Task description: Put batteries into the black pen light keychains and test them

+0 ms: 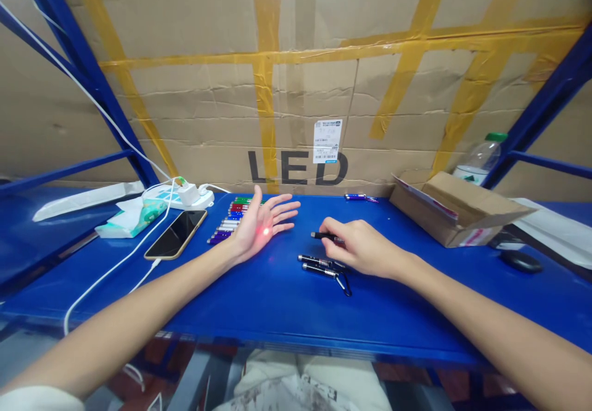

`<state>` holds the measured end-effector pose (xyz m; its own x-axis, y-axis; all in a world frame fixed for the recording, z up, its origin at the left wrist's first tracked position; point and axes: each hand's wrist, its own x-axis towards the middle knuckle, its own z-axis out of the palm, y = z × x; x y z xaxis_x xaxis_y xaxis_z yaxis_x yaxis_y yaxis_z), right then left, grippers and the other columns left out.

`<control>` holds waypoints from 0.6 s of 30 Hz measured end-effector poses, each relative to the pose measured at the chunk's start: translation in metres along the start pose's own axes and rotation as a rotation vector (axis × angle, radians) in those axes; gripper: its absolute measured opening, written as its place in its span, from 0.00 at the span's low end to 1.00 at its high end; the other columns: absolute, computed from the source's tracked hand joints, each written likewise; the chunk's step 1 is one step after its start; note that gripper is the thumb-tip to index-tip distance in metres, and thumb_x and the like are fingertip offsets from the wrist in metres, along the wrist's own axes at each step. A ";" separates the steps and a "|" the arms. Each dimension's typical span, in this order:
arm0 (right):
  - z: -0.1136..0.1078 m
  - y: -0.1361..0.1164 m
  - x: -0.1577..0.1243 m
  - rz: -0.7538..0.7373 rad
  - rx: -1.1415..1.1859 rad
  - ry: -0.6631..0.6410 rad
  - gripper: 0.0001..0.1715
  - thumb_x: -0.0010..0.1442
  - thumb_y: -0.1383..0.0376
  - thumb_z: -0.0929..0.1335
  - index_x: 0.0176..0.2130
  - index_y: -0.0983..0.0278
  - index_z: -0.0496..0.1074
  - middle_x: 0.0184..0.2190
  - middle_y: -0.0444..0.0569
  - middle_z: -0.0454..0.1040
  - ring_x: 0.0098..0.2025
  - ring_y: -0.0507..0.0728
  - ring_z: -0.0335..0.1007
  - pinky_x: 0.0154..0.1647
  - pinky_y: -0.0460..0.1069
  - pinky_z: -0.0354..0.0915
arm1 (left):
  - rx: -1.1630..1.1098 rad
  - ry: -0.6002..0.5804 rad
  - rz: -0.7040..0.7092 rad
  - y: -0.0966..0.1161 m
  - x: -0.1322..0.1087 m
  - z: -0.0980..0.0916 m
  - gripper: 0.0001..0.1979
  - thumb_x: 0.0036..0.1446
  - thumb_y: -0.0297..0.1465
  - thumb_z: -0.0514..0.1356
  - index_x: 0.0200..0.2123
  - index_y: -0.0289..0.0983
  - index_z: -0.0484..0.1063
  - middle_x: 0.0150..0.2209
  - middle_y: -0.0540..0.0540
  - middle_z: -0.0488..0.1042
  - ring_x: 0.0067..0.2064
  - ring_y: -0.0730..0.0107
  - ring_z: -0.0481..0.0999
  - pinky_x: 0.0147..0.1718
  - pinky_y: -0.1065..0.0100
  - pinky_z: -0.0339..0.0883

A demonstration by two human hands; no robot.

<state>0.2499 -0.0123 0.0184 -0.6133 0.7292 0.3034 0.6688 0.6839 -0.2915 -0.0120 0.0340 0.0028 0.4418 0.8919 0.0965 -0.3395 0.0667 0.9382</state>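
Observation:
My left hand [263,223] is held open, palm up, above the blue table [277,300], with a red light spot on the palm. My right hand [358,248] is closed round a small black pen light [320,236] whose tip points left toward that palm. Two more black pen lights [319,264] with clips lie just below my right hand. Behind my left hand lies a row of several coloured pen lights [229,220], side by side.
A phone [176,233] on a white cable lies at the left, beside a power strip [185,194] and a tissue pack [132,219]. An open cardboard box [456,207], a bottle [481,158] and a black mouse [522,261] stand at the right. A blue pen light [358,197] lies by the cardboard wall.

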 end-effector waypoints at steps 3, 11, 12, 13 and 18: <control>-0.001 -0.003 -0.001 -0.043 0.063 -0.007 0.08 0.72 0.62 0.62 0.46 0.60 0.69 0.27 0.43 0.78 0.25 0.55 0.70 0.30 0.47 0.54 | 0.005 0.013 -0.010 0.001 0.000 0.002 0.42 0.70 0.64 0.44 0.66 0.38 0.70 0.71 0.33 0.68 0.72 0.44 0.66 0.67 0.46 0.62; 0.000 0.001 0.001 0.012 0.079 0.039 0.05 0.69 0.64 0.64 0.42 0.59 0.71 0.24 0.41 0.74 0.23 0.53 0.65 0.29 0.47 0.52 | 0.026 0.042 -0.008 0.005 -0.002 0.006 0.42 0.69 0.64 0.45 0.64 0.38 0.71 0.70 0.32 0.70 0.71 0.44 0.68 0.66 0.47 0.65; 0.001 -0.001 0.001 -0.016 0.115 0.003 0.05 0.69 0.64 0.64 0.42 0.59 0.71 0.25 0.41 0.75 0.24 0.53 0.65 0.29 0.47 0.52 | 0.026 0.040 -0.010 0.005 -0.001 0.006 0.42 0.69 0.64 0.45 0.64 0.38 0.72 0.70 0.32 0.70 0.71 0.44 0.68 0.66 0.47 0.64; 0.002 -0.002 0.001 -0.040 0.146 -0.022 0.05 0.69 0.64 0.65 0.42 0.59 0.71 0.25 0.41 0.75 0.24 0.53 0.66 0.29 0.47 0.53 | 0.026 0.036 -0.014 0.004 -0.001 0.006 0.42 0.69 0.64 0.44 0.64 0.38 0.72 0.70 0.33 0.70 0.72 0.45 0.67 0.66 0.47 0.64; -0.001 -0.004 0.001 0.011 0.134 0.102 0.09 0.73 0.60 0.62 0.44 0.59 0.70 0.24 0.40 0.74 0.23 0.53 0.64 0.29 0.47 0.53 | 0.027 0.016 -0.014 0.003 -0.002 0.006 0.42 0.69 0.65 0.45 0.64 0.39 0.72 0.70 0.33 0.70 0.72 0.44 0.67 0.66 0.47 0.64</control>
<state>0.2469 -0.0141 0.0205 -0.5560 0.7349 0.3884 0.6090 0.6782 -0.4114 -0.0092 0.0301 0.0075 0.4326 0.8982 0.0784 -0.3112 0.0672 0.9480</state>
